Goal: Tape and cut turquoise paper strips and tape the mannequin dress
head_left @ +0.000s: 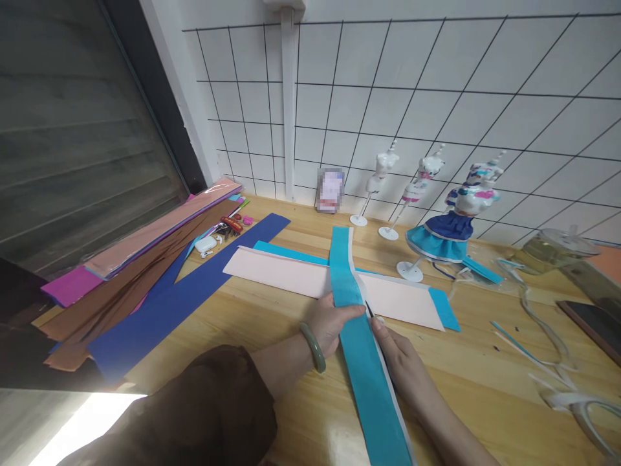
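Note:
A long teal crepe-paper strip [366, 362] with a white layer showing along its right edge runs from the table's middle toward me. My left hand [332, 323], a green bangle on its wrist, is closed on the strip's left side, thumb on top. My right hand [400, 356] is closed on scissors, whose dark blade [370, 309] touches the strip's white edge; their handles are mostly hidden by the fingers. Beneath the strip, a pale pink paper strip [286, 272] lies crosswise over another teal strip [445, 310].
On the left lie a dark blue strip [189, 298], brown strips [126, 285] and a wrapped pink pack [165, 223]. A white earphone case [206, 244] sits beside them. Small dress forms [422, 178] line the wall, one wearing a blue skirt [441, 236]. A glass teapot [557, 249] stands right.

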Available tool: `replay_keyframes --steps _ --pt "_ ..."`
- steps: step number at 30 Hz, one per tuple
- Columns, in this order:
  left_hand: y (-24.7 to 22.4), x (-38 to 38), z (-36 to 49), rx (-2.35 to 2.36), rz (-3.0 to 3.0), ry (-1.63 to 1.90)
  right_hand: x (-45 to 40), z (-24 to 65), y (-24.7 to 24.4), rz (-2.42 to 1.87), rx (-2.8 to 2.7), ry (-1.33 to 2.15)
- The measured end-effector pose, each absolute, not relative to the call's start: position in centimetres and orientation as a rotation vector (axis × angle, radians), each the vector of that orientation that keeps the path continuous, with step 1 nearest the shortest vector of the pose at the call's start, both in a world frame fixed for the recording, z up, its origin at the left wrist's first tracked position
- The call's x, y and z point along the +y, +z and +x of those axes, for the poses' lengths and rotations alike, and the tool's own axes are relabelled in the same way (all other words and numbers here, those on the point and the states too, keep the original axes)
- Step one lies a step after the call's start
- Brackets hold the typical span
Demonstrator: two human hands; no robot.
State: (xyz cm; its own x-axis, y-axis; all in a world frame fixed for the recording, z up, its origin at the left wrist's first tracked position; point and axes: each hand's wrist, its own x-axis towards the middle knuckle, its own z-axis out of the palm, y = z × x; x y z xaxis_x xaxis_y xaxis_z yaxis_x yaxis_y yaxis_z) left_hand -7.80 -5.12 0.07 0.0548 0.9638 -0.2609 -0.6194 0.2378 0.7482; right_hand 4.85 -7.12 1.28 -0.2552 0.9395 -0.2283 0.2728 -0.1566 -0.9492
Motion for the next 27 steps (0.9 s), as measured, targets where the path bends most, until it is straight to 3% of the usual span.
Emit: replay_keyframes --steps 27 --pt "0.16 -5.73 -7.26 0.860 0.592 1.228 -7.45 4.86 1.60 -1.552 -1.465 1.418"
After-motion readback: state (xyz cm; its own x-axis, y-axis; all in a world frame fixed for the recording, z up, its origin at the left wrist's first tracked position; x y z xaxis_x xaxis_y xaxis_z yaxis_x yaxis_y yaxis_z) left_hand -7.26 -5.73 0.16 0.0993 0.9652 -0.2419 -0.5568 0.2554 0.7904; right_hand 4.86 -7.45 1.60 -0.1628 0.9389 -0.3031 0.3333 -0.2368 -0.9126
